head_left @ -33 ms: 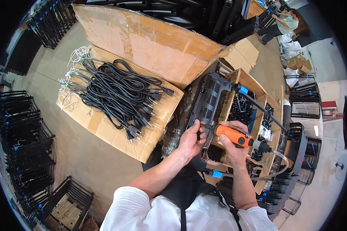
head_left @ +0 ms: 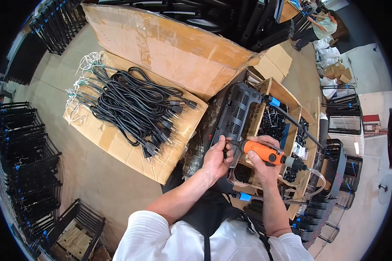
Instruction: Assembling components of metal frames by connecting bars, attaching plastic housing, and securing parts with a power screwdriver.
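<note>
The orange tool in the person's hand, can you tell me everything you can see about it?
The orange power screwdriver has a smooth, plastic-looking orange body and a black rear end where a clear hose joins on. It lies nearly level, with its thin metal tip pointing left at the black slotted panel. The right hand wraps around its body. The left hand rests on the panel right by the tip. Open cardboard boxes of small black parts sit behind it.

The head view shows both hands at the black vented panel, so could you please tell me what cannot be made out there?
- Head view: the tip of the orange power screwdriver is hidden by the left hand.
- The fastener is too small to see.
- The right hand covers the tool's underside.
- The black vented panel hides the box behind it.
</note>
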